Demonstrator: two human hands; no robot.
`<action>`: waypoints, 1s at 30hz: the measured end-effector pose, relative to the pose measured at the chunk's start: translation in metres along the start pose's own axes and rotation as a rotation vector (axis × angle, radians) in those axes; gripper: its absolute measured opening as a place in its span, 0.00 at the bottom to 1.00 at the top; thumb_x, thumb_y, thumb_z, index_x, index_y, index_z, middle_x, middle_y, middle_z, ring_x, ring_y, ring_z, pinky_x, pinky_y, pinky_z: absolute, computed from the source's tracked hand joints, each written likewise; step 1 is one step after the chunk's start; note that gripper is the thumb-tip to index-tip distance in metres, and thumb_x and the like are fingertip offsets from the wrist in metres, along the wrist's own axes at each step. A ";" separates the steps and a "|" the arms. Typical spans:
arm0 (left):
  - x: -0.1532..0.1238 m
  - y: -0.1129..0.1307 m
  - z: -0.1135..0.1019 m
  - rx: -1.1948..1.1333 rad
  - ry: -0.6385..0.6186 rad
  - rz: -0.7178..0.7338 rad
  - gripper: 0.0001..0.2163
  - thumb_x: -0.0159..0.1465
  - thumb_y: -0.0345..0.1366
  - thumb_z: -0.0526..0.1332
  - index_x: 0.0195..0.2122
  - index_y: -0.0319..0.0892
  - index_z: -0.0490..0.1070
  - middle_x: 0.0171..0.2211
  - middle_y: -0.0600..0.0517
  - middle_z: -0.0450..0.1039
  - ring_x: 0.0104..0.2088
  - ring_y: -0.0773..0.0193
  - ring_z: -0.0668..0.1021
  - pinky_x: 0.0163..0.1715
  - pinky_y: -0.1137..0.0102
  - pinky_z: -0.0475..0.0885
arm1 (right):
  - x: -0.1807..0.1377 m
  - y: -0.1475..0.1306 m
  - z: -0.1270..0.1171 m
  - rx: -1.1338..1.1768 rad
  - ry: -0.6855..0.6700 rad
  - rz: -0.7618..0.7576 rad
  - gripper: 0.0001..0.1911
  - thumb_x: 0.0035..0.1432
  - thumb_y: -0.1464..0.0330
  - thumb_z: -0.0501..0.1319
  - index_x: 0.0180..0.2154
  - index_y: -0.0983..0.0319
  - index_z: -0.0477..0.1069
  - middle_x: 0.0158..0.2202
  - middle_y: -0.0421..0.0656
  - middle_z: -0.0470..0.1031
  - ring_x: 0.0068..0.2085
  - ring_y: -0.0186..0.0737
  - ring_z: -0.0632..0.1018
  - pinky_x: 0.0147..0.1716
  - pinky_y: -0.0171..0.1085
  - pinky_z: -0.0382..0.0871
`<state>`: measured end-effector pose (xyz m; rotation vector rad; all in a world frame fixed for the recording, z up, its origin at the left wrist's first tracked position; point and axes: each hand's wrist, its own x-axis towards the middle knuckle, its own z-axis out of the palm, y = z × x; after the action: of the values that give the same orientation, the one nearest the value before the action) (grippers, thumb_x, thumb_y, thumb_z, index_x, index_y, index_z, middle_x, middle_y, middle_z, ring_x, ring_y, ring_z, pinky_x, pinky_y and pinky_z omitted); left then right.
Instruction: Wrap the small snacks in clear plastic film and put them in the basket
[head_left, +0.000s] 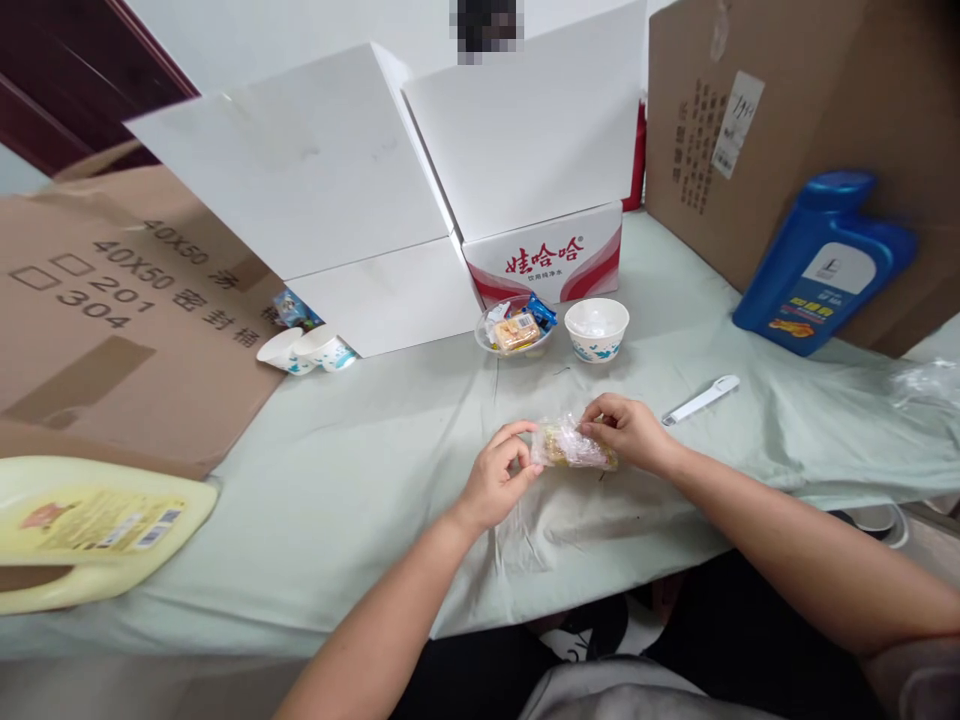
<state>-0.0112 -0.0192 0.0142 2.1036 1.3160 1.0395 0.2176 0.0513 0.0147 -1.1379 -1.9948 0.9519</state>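
Note:
A small clear plastic packet [559, 446] with something yellowish and pinkish inside lies near the front of the table. My left hand [499, 472] pinches its left end between thumb and fingers. Over the packet's right part, my right hand [626, 430] has its fingertips closed on the crinkled wrapping. Just behind the packet stand a clear bowl [484, 341] of wrapped snacks and a paper bowl [598, 347] with a blue pattern, which has some clear plastic in it. To the right of my right hand lies a white utility knife [702, 400].
A blue bottle [821, 270] leans at the right by a brown carton [772, 90]. White boxes [540, 120] line the back. Left are two tipped paper cups [324, 348], another carton [142, 300] and a pale yellow jug [97, 520]. The green-grey cloth [360, 470] is wrinkled.

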 end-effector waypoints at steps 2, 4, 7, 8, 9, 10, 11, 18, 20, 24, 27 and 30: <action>-0.001 0.000 0.004 0.059 0.047 0.029 0.06 0.60 0.32 0.62 0.29 0.42 0.63 0.47 0.45 0.71 0.38 0.63 0.75 0.32 0.70 0.69 | -0.003 -0.001 0.000 -0.045 -0.022 -0.031 0.04 0.56 0.68 0.61 0.31 0.61 0.74 0.31 0.41 0.74 0.30 0.35 0.74 0.30 0.34 0.67; 0.000 -0.001 0.008 0.088 0.069 0.044 0.06 0.59 0.31 0.62 0.37 0.43 0.66 0.41 0.48 0.71 0.35 0.65 0.73 0.34 0.70 0.69 | -0.007 -0.004 0.002 -0.097 -0.043 -0.132 0.06 0.57 0.71 0.59 0.32 0.61 0.75 0.34 0.43 0.76 0.34 0.37 0.76 0.35 0.36 0.68; 0.003 -0.010 0.004 0.009 0.106 -0.074 0.14 0.58 0.29 0.58 0.45 0.43 0.68 0.36 0.52 0.69 0.32 0.67 0.72 0.34 0.72 0.68 | -0.008 -0.005 0.003 -0.069 -0.022 -0.243 0.11 0.56 0.74 0.55 0.35 0.60 0.76 0.37 0.45 0.76 0.37 0.39 0.77 0.39 0.38 0.69; 0.005 -0.016 -0.001 -0.038 0.124 -0.140 0.13 0.57 0.29 0.57 0.44 0.43 0.69 0.35 0.52 0.69 0.32 0.67 0.72 0.34 0.72 0.68 | -0.005 -0.002 0.002 -0.014 0.003 -0.225 0.11 0.55 0.74 0.55 0.34 0.60 0.75 0.37 0.44 0.76 0.35 0.38 0.78 0.37 0.37 0.70; 0.007 -0.022 -0.008 -0.086 0.141 -0.203 0.12 0.56 0.29 0.57 0.41 0.42 0.71 0.34 0.52 0.69 0.33 0.66 0.73 0.35 0.72 0.68 | -0.002 0.001 0.000 0.055 0.033 -0.178 0.11 0.54 0.74 0.54 0.33 0.60 0.74 0.37 0.44 0.76 0.33 0.37 0.77 0.34 0.37 0.70; 0.008 -0.028 -0.017 -0.126 0.155 -0.256 0.09 0.54 0.30 0.57 0.37 0.41 0.71 0.33 0.52 0.69 0.33 0.66 0.73 0.35 0.72 0.68 | 0.002 0.007 -0.003 0.126 0.066 -0.114 0.10 0.52 0.74 0.54 0.31 0.61 0.73 0.37 0.44 0.76 0.30 0.36 0.77 0.31 0.36 0.70; 0.009 -0.033 -0.025 -0.150 0.163 -0.291 0.08 0.54 0.30 0.57 0.35 0.41 0.71 0.31 0.53 0.69 0.33 0.66 0.73 0.34 0.73 0.68 | 0.006 0.012 -0.007 0.187 0.100 -0.043 0.09 0.50 0.74 0.53 0.30 0.61 0.71 0.37 0.44 0.77 0.28 0.35 0.76 0.28 0.35 0.70; 0.006 -0.045 -0.041 0.151 0.034 -0.314 0.17 0.55 0.36 0.64 0.47 0.43 0.73 0.26 0.57 0.64 0.28 0.67 0.70 0.34 0.71 0.68 | 0.020 0.036 -0.041 -0.231 0.200 0.110 0.10 0.46 0.77 0.51 0.25 0.60 0.70 0.35 0.44 0.78 0.37 0.43 0.77 0.40 0.41 0.70; 0.006 -0.043 -0.034 0.279 0.060 -0.234 0.12 0.58 0.38 0.65 0.43 0.43 0.76 0.28 0.55 0.66 0.31 0.65 0.71 0.35 0.70 0.69 | 0.018 0.033 -0.046 -0.401 0.201 0.052 0.12 0.48 0.77 0.51 0.27 0.60 0.72 0.38 0.47 0.78 0.42 0.48 0.76 0.45 0.45 0.69; 0.007 -0.041 -0.025 0.470 0.172 -0.034 0.08 0.64 0.34 0.59 0.39 0.43 0.78 0.34 0.49 0.72 0.38 0.60 0.74 0.41 0.66 0.71 | 0.012 0.022 -0.042 -0.399 0.276 -0.151 0.16 0.59 0.74 0.50 0.44 0.61 0.73 0.47 0.49 0.76 0.49 0.49 0.74 0.49 0.46 0.67; 0.009 -0.038 -0.026 0.614 0.240 0.054 0.11 0.67 0.34 0.56 0.39 0.44 0.79 0.36 0.48 0.74 0.40 0.57 0.73 0.44 0.63 0.70 | 0.010 0.017 -0.033 -0.416 0.139 -0.288 0.16 0.61 0.66 0.56 0.50 0.62 0.70 0.46 0.50 0.77 0.46 0.49 0.75 0.45 0.45 0.68; 0.009 -0.030 -0.031 0.707 0.319 0.112 0.11 0.67 0.33 0.56 0.39 0.43 0.79 0.37 0.47 0.76 0.42 0.56 0.73 0.45 0.62 0.70 | 0.009 0.013 -0.033 -0.545 0.113 -0.373 0.06 0.61 0.68 0.59 0.38 0.61 0.74 0.35 0.46 0.79 0.38 0.48 0.76 0.39 0.44 0.66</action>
<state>-0.0499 0.0021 0.0151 2.6080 1.9639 1.0958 0.2454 0.0733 0.0227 -1.0004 -2.3293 0.1488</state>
